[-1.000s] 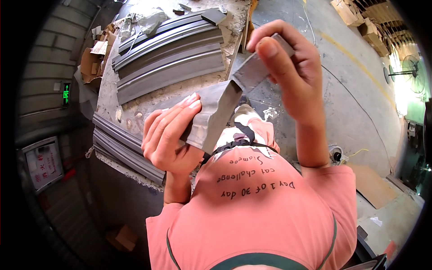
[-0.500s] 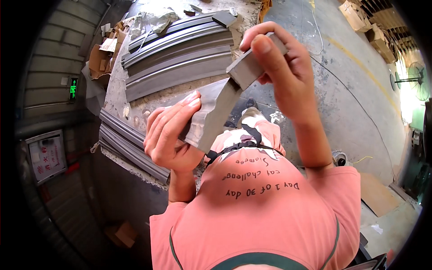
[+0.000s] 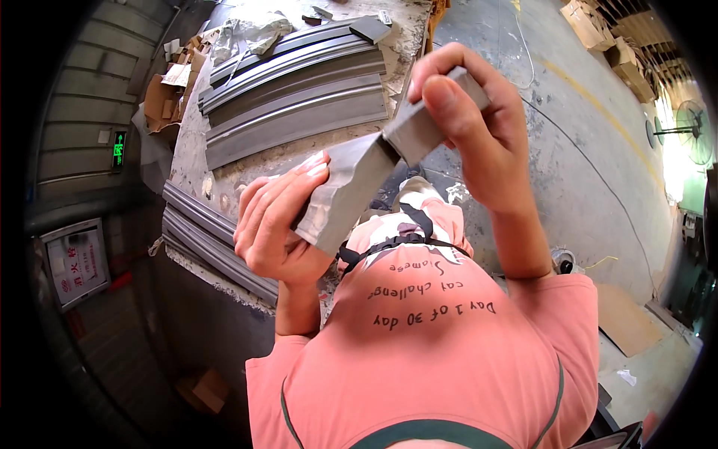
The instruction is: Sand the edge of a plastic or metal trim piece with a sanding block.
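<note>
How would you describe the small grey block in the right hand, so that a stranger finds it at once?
Start at the dusty workbench with long grey profiles. In front of it, both hands hold grey pieces. The block is the short one pinched in the right hand, meeting the top end of the longer piece in the left hand.

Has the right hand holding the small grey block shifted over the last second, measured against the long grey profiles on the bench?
Yes. The right hand with the small grey block now sits closer to the long grey profiles, up and slightly left of its earlier spot.

Grey mouldings [image 3: 299, 97] crowding the bench [image 3: 196, 142]
</note>
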`<state>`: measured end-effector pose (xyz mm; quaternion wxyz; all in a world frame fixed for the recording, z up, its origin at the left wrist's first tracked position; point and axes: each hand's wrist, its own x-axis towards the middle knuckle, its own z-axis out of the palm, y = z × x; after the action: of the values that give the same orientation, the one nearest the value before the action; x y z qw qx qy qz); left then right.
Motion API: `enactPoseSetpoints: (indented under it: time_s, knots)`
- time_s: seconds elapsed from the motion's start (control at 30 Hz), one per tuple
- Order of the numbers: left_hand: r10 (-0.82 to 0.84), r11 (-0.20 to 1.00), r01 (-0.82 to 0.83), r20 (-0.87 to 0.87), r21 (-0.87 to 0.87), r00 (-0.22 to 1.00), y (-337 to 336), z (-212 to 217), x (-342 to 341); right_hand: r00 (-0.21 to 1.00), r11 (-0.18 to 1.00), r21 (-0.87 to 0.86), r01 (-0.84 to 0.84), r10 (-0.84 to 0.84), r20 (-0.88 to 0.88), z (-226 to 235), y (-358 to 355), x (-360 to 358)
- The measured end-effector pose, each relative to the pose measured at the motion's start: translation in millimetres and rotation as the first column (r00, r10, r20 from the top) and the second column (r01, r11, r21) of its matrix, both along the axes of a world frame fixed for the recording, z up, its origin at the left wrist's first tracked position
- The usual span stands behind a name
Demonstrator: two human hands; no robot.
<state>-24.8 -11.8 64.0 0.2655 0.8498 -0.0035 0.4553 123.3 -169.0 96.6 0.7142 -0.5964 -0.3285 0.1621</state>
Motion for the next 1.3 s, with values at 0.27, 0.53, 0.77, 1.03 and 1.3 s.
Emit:
enactPoseSetpoints:
  time_s: [0.27, 0.53, 0.77, 1.03, 1.3]
  knots:
    - [-0.042, 0.999, 0.041, 0.005, 0.023, 0.999, -0.3, -0.5, 6.7, 0.965, 0.994, 0.107, 0.019, 0.010, -0.263, -2.3, -4.1, 4.3]
    - [0.094, 0.994, -0.087, 0.109, -0.067, 0.990, -0.6, -9.7, 10.5, 0.995, 0.998, 0.038, -0.052, 0.055, -0.083, -8.9, -14.1, 0.5]
    - [0.067, 0.996, -0.063, 0.075, -0.055, 0.995, -3.7, -6.7, 17.2, 0.975, 0.978, 0.117, 0.171, -0.185, 0.124, -8.8, -6.6, -5.5]
    - [0.067, 0.996, -0.064, 0.040, -0.062, 0.997, -5.1, -3.9, 15.5, 0.805, 0.969, 0.210, 0.127, -0.225, 0.549, -14.8, -14.2, -16.2]
    - [0.140, 0.986, -0.128, 0.105, -0.108, 0.985, -5.4, -12.4, 26.7, 0.742, 0.969, 0.238, 0.070, -0.210, 0.637, -16.5, -1.2, -25.7]
